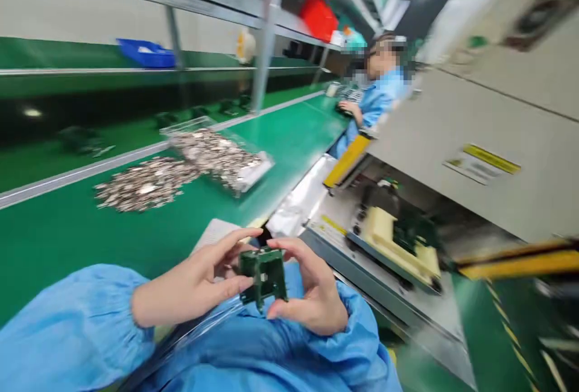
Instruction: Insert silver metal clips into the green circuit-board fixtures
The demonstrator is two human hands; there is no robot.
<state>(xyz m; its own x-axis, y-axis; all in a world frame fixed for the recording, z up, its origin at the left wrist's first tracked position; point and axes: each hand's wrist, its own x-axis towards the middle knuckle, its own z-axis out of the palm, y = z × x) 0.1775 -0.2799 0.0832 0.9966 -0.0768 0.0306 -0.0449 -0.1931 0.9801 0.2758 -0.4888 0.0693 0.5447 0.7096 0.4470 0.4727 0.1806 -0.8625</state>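
Between my hands, just above my lap, I hold a dark green plastic housing (pixel 263 277) with open, frame-like sides. My left hand (pixel 199 283) grips its left side, the thumb laid along the front and the fingers behind. On the other side my right hand (pixel 312 289) pinches it with the thumb low and the index finger at the top edge. Small metal parts (pixel 147 184) lie in a loose pile on the green bench (pixel 181 241), ahead and to the left. Beside them rests a clear plastic bag (pixel 221 154) full of similar pieces.
To the right stands a large pale machine (pixel 479 139) with yellow-edged posts and a cream fixture (pixel 384 238) on its bed. A co-worker in blue (pixel 382 96) sits farther along the bench. A blue tray (pixel 145 54) sits on the shelf; several dark parts (pixel 81 139) lie beneath.
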